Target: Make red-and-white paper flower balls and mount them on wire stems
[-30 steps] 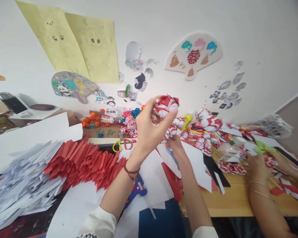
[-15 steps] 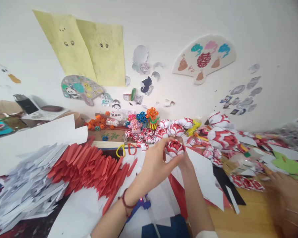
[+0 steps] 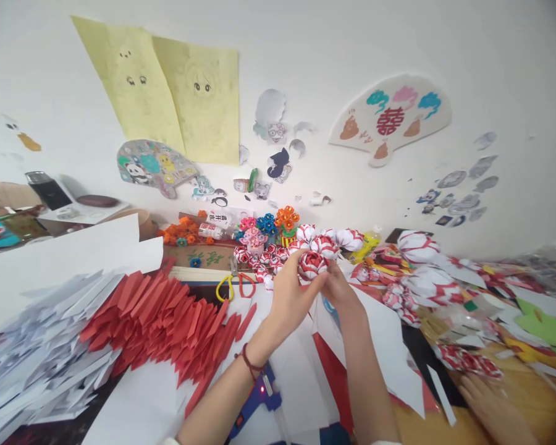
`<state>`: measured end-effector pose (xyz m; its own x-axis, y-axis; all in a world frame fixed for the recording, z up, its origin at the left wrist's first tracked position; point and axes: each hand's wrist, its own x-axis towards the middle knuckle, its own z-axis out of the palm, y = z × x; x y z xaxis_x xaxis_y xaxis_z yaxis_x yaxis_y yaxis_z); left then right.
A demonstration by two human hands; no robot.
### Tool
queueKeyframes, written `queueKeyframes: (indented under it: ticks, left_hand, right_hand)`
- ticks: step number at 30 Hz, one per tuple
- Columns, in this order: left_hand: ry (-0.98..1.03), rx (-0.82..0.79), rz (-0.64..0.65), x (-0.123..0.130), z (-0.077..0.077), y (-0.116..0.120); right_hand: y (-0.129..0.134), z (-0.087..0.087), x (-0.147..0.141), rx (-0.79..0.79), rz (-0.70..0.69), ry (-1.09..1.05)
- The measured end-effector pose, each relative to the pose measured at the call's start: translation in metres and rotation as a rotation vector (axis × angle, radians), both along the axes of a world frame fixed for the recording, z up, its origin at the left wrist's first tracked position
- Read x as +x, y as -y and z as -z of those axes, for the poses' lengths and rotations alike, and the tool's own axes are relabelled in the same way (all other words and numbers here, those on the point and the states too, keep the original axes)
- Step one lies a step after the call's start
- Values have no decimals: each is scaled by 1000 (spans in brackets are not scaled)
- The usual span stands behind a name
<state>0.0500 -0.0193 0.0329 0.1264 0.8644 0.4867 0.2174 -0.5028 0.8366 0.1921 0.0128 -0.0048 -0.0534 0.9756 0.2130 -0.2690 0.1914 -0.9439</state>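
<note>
Between my two hands I hold a red and white paper flower [image 3: 313,264], its layered petals facing up. My left hand [image 3: 291,289] curves around its left side, with the thumb along the near edge. Fingers of my right hand [image 3: 344,289] close on its right side. Under my left forearm lies a blue glue gun [image 3: 259,402] with a small red light lit. More red and white paper flowers [image 3: 324,245] sit just behind the held one. Yellow and red handled scissors [image 3: 234,281] lie to the left of my hands.
Folded red paper strips [image 3: 162,315] and white paper strips [image 3: 50,346] are heaped at left. Large paper flowers [image 3: 430,281] stand at right. Another person's hand [image 3: 491,408] rests on the table at lower right. Beaded flower pots [image 3: 287,232] stand near the wall.
The paper flower and both my hands have shifted slightly left, and my right hand's fingers now show beside it. The other person's hand has moved left and down. The view has shifted a little.
</note>
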Motion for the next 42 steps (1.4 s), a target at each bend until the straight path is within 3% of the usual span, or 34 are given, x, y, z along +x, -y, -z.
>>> queueKeyframes:
  ticks: [3,7,14,18,22,24,28,35,42]
  left_hand:
    - [21,3,2,0,1,-4]
    - [6,-13,-12,2,3,-5]
    - [-269,69,-100,-5,8,-3]
    - [-324,99,-117,-13,14,12]
    - [-211,6,-209,-26,30,32]
    - [-133,-75,-190,-30,39,33]
    - [76,-191,66,-29,45,21]
    - [600,-522,405,-11,23,21]
    - [772,-487,278,6,25,22]
  right_hand:
    - [0,3,-2,-5,-42,-59]
    - [-2,9,-9,-47,66,-39]
    - [3,14,-18,26,152,-61]
    - [9,11,-24,-4,242,-64]
    - [17,4,-29,-26,259,-39]
    - [21,0,-30,-26,252,-19]
    - [32,-5,-34,-39,226,-17]
    - [50,-5,-42,12,175,87]
    - [58,-4,-46,99,168,197]
